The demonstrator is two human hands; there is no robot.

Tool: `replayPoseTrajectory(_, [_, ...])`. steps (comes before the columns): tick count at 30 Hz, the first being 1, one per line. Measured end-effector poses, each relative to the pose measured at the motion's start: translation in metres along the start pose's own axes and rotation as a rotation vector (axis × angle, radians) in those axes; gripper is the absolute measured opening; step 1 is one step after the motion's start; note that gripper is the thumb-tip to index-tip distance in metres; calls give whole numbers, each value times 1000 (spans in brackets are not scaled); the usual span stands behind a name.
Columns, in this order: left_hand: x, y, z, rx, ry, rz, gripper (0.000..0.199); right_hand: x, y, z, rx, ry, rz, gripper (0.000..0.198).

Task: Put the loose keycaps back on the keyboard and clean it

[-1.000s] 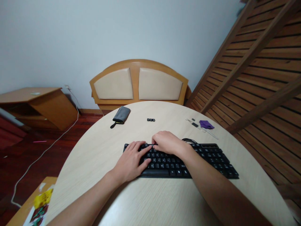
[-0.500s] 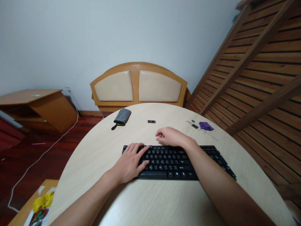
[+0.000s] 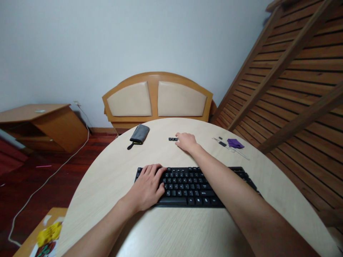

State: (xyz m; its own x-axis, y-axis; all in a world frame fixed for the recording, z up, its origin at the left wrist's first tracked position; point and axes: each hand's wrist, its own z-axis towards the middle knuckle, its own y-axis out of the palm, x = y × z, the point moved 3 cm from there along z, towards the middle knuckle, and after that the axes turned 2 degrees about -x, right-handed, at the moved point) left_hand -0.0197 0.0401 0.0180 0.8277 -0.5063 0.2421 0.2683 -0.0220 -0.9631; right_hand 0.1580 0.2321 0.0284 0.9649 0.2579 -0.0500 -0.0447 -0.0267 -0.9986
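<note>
A black keyboard [image 3: 187, 185] lies across the round table in front of me. My left hand [image 3: 148, 187] rests on its left part, fingers stretched over the keys and the thumb out to the side. Beyond the keyboard, a short row of small black keycaps [image 3: 172, 139] sits on the tabletop. My right hand [image 3: 186, 141] is at the right end of that row, thumb and forefinger apart beside the nearest keycap. Whether the fingertips touch it, I cannot tell. My right forearm passes over the keyboard and hides some of its keys.
A grey pouch [image 3: 139, 134] with a black loop lies at the left of the table [image 3: 112, 178]. To the right are a purple cloth [image 3: 235, 143], thin metal tools [image 3: 242, 154] and a small black piece [image 3: 222, 144]. A wooden chair back [image 3: 154, 96] stands beyond the far edge.
My right hand has moved forward from the keyboard's back edge to the row of keycaps, its fingers parting. The keyboard has shifted slightly left, and my left hand stays on it.
</note>
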Motion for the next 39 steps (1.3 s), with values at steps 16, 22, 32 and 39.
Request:
replayPoseTrajectory(16, [5,-1,2,10,-20,23,42,17,-18,-74,-166,-112,320,24])
replayPoseTrajectory(22, [9,5,2,81,-86,70,46,24,-22,-106,-340,-280,500,25])
replayPoseTrajectory(32, [8,18,2,82,-17,64,56,14,-22,-110,-384,-357,494,23])
replayPoseTrajectory(39, [9,17,3,98,-11,56,53,11,-26,-113,-401,-364,427,20])
